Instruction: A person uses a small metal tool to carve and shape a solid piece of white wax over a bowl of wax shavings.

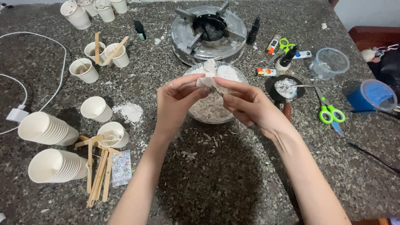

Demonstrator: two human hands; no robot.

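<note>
My left hand and my right hand meet over a clear glass bowl filled with white wax flakes and chunks. Both pinch a white wax chunk between fingers and thumbs, just above the bowl's near rim. A thin metal blade or tool seems to poke out of my right fingers toward the chunk; its shape is unclear. White crumbs lie scattered on the dark speckled stone counter below my wrists.
A round metal stove stands behind the bowl. On the left are paper cups, two cup stacks, wooden sticks and a white cable. On the right are green scissors, a small black pan, a clear plastic cup and a blue tub.
</note>
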